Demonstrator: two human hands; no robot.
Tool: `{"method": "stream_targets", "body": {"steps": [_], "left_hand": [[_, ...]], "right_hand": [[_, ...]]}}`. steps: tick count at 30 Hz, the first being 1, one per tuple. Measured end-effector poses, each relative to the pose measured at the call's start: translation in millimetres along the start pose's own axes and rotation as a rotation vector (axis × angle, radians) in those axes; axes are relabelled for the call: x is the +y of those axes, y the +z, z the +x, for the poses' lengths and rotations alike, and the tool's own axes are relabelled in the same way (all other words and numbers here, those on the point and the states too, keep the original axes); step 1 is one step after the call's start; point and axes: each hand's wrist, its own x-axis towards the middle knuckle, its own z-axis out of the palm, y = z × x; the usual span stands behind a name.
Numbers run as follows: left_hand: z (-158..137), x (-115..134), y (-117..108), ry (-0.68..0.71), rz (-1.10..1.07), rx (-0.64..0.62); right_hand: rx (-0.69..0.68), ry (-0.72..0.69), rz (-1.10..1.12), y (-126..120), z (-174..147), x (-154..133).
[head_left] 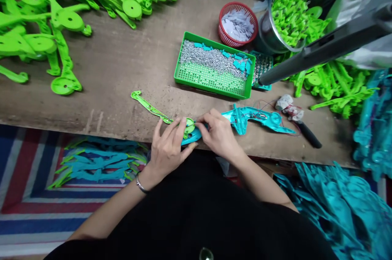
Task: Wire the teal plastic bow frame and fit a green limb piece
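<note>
At the table's front edge lies a long blue plastic shell, open side up, with thin wires inside. A green plastic arm with a round disc end meets the shell's left end. My left hand grips this joint, with its fingers over the green disc and its thumb along the blue edge. My right hand is closed in a pinch beside the disc, over the shell. What its fingertips hold is too small to make out.
A green basket holds screws and small blue pieces. Behind it are a red basket of pale strips and a metal bucket of green pieces. A hammer-like tool lies right. Green parts pile up left; a grey post slants across.
</note>
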Motion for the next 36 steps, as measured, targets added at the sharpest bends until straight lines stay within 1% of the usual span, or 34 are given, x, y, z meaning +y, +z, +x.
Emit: {"method": "stream_targets", "body": {"steps": [3,5,10,13,16,18,23,26,28,32,36], "left_hand": [[0,1,3,-0.013,0.022,0.008],[-1,2,5,0.007,0.059,0.007],[-1,7,6,0.064,0.188,-0.029],[1,11,6,0.062,0.252,-0.072],[5,16,7,0.056,0.326,-0.116],[8,19,7,0.076,0.412,-0.132],[14,29,3,0.167,0.684,-0.177],[16,32,0,0.192,0.743,-0.199],[17,34,-1,0.194,0.752,-0.208],[16,35,-2,0.186,0.759,-0.223],[16,37,-2,0.173,0.768,-0.242]], "right_hand": [[0.027,0.009,-0.049,-2,-1,9],[0.036,0.012,-0.072,1,-1,12],[0.019,0.023,-0.162,7,0,9],[-0.047,-0.003,-0.206,4,-1,8],[-0.149,-0.096,-0.188,-6,-4,12],[-0.205,-0.154,-0.135,-13,-6,17],[-0.263,-0.199,0.011,-22,-7,30],[-0.303,-0.215,-0.003,-23,-5,34],[-0.303,-0.234,-0.015,-23,-4,35],[-0.240,-0.274,0.003,-25,-1,37],[-0.225,-0.326,-0.167,-28,4,39]]}}
